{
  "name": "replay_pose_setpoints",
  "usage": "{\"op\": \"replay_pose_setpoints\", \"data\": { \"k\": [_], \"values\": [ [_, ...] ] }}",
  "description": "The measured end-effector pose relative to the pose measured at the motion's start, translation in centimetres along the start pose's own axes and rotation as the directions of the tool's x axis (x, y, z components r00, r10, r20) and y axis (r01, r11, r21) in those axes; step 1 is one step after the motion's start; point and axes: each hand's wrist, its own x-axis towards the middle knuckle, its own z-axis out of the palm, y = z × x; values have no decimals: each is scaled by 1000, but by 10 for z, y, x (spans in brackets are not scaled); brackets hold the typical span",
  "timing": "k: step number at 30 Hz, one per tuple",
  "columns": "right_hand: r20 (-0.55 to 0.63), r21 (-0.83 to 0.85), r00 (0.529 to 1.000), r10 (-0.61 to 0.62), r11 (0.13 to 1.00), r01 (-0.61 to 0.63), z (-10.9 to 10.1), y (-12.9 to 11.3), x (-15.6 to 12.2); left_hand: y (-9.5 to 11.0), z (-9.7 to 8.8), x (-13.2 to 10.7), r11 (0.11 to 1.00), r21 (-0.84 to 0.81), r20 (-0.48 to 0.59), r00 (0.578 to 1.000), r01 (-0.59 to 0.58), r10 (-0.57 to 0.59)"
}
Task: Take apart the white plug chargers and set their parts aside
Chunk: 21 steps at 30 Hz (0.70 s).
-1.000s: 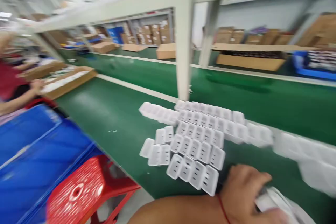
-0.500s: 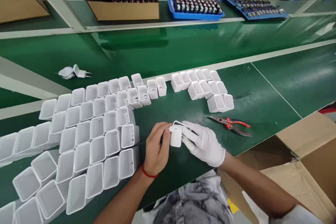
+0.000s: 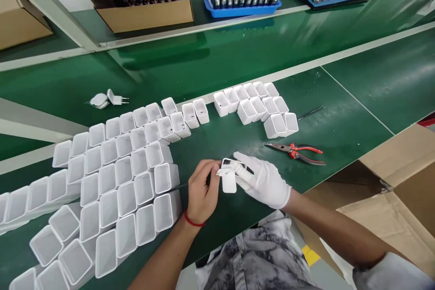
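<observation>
My bare left hand (image 3: 204, 190), with a red cord at the wrist, pinches the left side of a small white plastic case (image 3: 229, 163). From the case's near edge hangs a flat white plate (image 3: 229, 182) with rounded corners. My right hand (image 3: 260, 176) wears a white glove and closes on the case from the right, with fingers at its opening. Something dark shows inside the opening, too small to make out. To the right of the gloved hand lie needle-nose pliers (image 3: 295, 151) with red and black handles.
Rows of open white cases (image 3: 125, 208) cover the left of the green bench; a smaller group (image 3: 251, 111) stands at the back. Tweezers (image 3: 311, 112) lie behind the pliers. White plug parts (image 3: 108, 98) sit at back left. A blue tray (image 3: 241, 9) and carton (image 3: 146, 13) occupy the shelf.
The view has tilted slightly. Both hands stay on the white case, the gloved fingers have shifted at its opening, and the dark inside now shows more.
</observation>
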Motion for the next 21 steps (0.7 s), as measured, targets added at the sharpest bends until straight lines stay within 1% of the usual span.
{"op": "replay_pose_setpoints", "data": {
  "k": [2, 5, 6, 7, 8, 9, 10, 11, 12, 13, 14, 15, 17, 19, 21],
  "values": [
    [49, 31, 998, 27, 999, -28, -3, -2, 4, 0, 0, 0, 1000, 4, 9, 1000, -2, 2],
    [172, 175, 980, 99, 976, -130, -10, -3, 10, 0, -1, 0, 1000, -3, 12, 1000, 4, -4],
    [204, 253, 970, 136, 949, -186, -12, -3, 12, 0, -1, 0, 1000, -15, 1, 1000, 25, -24],
    [218, 351, 956, 197, 898, -265, -15, -2, 13, 0, 0, 0, 998, -35, -18, 998, 52, -53],
    [222, 473, 932, 287, 804, -361, -17, -1, 14, 0, 0, 1, 995, -61, -43, 995, 84, -86],
    [225, 609, 889, 398, 655, -447, -20, 0, 15, 0, 0, 1, 990, -89, -65, 991, 111, -117],
    [243, 740, 828, 506, 455, -495, -23, 2, 16, 0, 0, 0, 985, -115, -84, 986, 131, -141],
    [279, 840, 759, 588, 233, -489, -26, 3, 17, 0, 0, 0, 981, -134, -93, 983, 142, -155],
    [327, 898, 706, 628, 27, -439, -30, 4, 18, 0, 0, 0, 979, -139, -94, 982, 148, -162],
    [377, 915, 680, 629, -140, -378, -34, 5, 20, 0, 0, 0, 980, -133, -86, 983, 150, -162],
    [423, 906, 673, 607, -264, -331, -37, 5, 21, 0, 0, -1, 982, -121, -73, 985, 147, -156],
    [457, 887, 677, 577, -349, -303, -40, 5, 23, 0, 0, -1, 985, -104, -59, 988, 138, -144],
    [499, 852, 683, 534, -446, -273, -43, 5, 25, 1, 0, -2, 991, -73, -41, 993, 111, -114],
    [528, 823, 678, 512, -505, -260, -44, 4, 27, 1, 0, -3, 995, -55, -33, 996, 83, -85],
    [544, 810, 667, 510, -526, -258, -42, 3, 29, 1, 0, -3, 997, -49, -27, 997, 65, -66]
  ]
}}
